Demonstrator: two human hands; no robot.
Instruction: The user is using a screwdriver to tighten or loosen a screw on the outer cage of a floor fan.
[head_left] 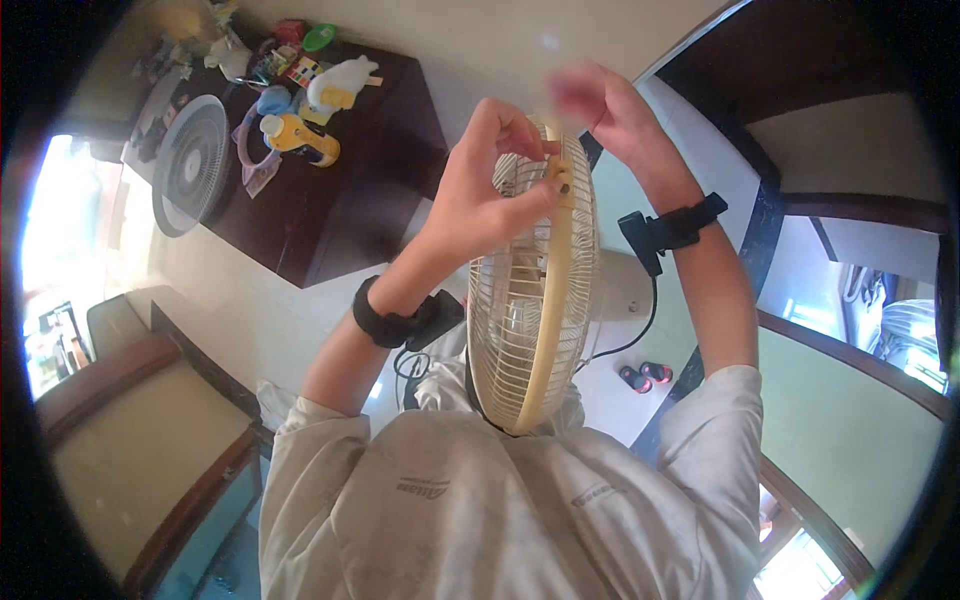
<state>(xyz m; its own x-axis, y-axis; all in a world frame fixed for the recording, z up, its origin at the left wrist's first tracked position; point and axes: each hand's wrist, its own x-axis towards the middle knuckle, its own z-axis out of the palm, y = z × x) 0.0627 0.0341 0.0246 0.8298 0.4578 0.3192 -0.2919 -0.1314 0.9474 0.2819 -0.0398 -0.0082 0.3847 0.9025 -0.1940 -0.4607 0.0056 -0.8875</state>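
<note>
A cream-coloured electric fan (551,310) stands upright in front of my body, its wire guard seen edge-on from above. A yellowed band runs round the guard's edge, with a small clip (563,180) at the top. My left hand (485,185) is at the top of the guard, thumb against the band by the clip and fingers curled over the wires. My right hand (605,105) is raised just beyond the guard's top, apart from the clip. Motion smears its fingertips, so whether they hold anything is not visible. Black bands with small devices circle both wrists.
On the left, a dark brown table (350,200) bears a yellow bottle (300,140), a white figure-like item (343,84) and small clutter. A round grey grille (190,165) is at its near-left edge. Dark slippers (645,377) lie on the floor at right. A black cable hangs from my right wrist.
</note>
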